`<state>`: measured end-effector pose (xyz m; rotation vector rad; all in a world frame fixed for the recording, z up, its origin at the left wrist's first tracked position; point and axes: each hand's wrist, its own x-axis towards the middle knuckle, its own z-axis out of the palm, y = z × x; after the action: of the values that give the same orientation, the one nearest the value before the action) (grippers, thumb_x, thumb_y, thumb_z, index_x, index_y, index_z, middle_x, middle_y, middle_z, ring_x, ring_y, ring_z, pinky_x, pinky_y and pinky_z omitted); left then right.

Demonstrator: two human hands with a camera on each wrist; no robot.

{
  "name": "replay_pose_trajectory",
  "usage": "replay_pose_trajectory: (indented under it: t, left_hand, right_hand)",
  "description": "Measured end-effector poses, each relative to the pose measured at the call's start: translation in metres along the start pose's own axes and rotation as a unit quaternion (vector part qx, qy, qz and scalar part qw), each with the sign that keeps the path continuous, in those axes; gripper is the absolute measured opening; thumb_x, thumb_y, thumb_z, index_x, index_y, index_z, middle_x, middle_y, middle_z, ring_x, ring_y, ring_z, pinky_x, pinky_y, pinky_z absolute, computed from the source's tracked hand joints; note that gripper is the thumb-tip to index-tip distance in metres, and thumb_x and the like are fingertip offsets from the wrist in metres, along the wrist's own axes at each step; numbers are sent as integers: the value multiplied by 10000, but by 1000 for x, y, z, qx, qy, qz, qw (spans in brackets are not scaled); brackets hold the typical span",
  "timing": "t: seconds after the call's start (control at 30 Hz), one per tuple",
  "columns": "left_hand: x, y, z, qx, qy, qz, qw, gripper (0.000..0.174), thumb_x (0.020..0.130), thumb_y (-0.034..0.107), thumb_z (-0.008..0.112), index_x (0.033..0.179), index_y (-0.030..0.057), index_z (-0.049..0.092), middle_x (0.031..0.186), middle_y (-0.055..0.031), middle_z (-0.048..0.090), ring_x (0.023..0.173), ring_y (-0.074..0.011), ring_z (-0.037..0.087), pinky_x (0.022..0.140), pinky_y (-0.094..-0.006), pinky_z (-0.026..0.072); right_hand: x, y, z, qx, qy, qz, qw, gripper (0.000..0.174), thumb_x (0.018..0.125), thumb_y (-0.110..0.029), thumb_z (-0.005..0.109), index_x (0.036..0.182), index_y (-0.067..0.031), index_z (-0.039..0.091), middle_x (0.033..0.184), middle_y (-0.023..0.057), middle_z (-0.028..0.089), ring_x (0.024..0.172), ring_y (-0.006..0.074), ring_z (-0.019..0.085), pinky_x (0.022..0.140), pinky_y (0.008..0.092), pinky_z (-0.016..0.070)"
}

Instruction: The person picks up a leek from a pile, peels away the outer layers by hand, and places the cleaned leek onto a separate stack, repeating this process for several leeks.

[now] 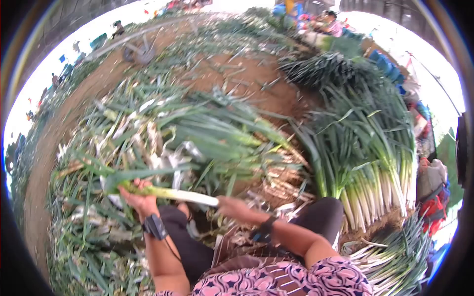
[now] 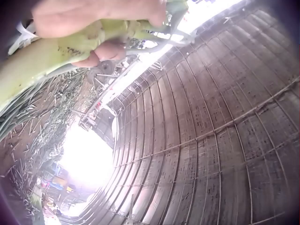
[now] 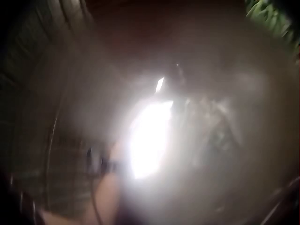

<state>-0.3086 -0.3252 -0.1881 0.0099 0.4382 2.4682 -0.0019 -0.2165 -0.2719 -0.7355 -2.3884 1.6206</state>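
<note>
My left hand (image 1: 139, 198) grips a leek (image 1: 190, 195) where its pale stem turns green; the broad leaves trail off to the left. In the left wrist view, fingers and thumb wrap round the yellow-green stem (image 2: 51, 55). The white root end points right, towards my right hand (image 1: 238, 209), which is motion-blurred right at that tip. I cannot tell whether the right hand pinches anything. A blurred, glare-filled right wrist view hides its fingers.
Loose leeks and leaf scraps (image 1: 148, 128) spread ahead and left. To the right lies a neat stack of trimmed leeks (image 1: 370, 182), with more leeks (image 1: 390, 261) nearer me. A wheeled cart (image 1: 140, 52) stands far left; another person (image 1: 332, 25) sits at the back right.
</note>
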Motion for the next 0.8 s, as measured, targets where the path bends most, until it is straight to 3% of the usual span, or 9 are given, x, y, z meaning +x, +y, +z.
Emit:
replay_pose_trajectory:
  t: [0.1,0.17,0.2,0.3,0.33,0.43,0.47,0.6,0.8]
  left_hand:
    - [-16,-21,15,107,60,24,992,483,865,616,419,825,140,487,613,11,476,493,-97,420,498,-255,356]
    - [-34,-41,28,126,89,-39,987,494,861,631,407,797,145,471,602,17,472,475,-99,409,492,-257,343]
    - [-40,-50,28,135,83,-54,986,495,859,634,406,786,148,460,597,18,467,467,-101,402,491,-258,341]
    - [-45,-66,17,141,62,-83,984,482,858,631,411,763,160,441,587,22,457,456,-103,392,493,-260,339]
    - [-44,-69,16,146,53,-81,985,480,858,631,413,762,162,441,586,23,457,457,-103,392,494,-261,340]
    - [-40,-72,22,126,26,-82,988,477,855,634,417,766,167,456,585,27,457,461,-104,397,491,-256,342]
    - [-41,-70,27,112,15,-88,990,476,856,634,416,769,169,464,585,28,457,462,-104,398,489,-255,343]
    - [-35,-58,26,61,-24,-119,991,470,856,618,438,837,159,539,604,25,484,472,-91,441,491,-245,392]
    - [-33,-60,20,22,-95,-172,980,472,865,595,451,882,138,568,614,15,500,481,-93,471,492,-246,424]
  right_hand:
    - [5,-62,26,-39,10,-57,998,597,853,-276,604,1290,21,326,1089,243,548,946,363,585,780,425,484]
    - [21,-71,35,-86,25,-116,989,568,869,-301,571,1272,10,318,1025,258,559,928,406,572,740,450,475]
    - [28,-90,30,-81,-7,-72,994,486,873,-323,546,1191,-7,357,933,247,583,864,418,581,696,464,466]
    - [62,-73,40,-105,11,-155,982,458,882,-354,537,1147,-9,393,897,245,599,804,414,590,674,464,463]
    - [66,-73,38,-128,21,-160,979,359,909,-343,506,1041,-17,436,845,220,607,723,383,597,624,437,466]
    - [69,-83,15,1,-52,-176,983,338,945,-352,451,1025,-24,479,769,150,618,633,280,599,570,364,472]
    - [59,-93,7,100,-76,-100,987,366,972,-371,389,1001,-33,525,724,65,616,599,161,572,542,291,459]
    - [36,-81,-4,221,-96,-49,969,446,956,-440,405,936,-30,580,679,0,558,602,81,523,556,251,444]
    - [21,-62,5,258,-61,-3,964,437,940,-463,434,929,-57,595,720,-2,564,593,69,504,534,240,429]
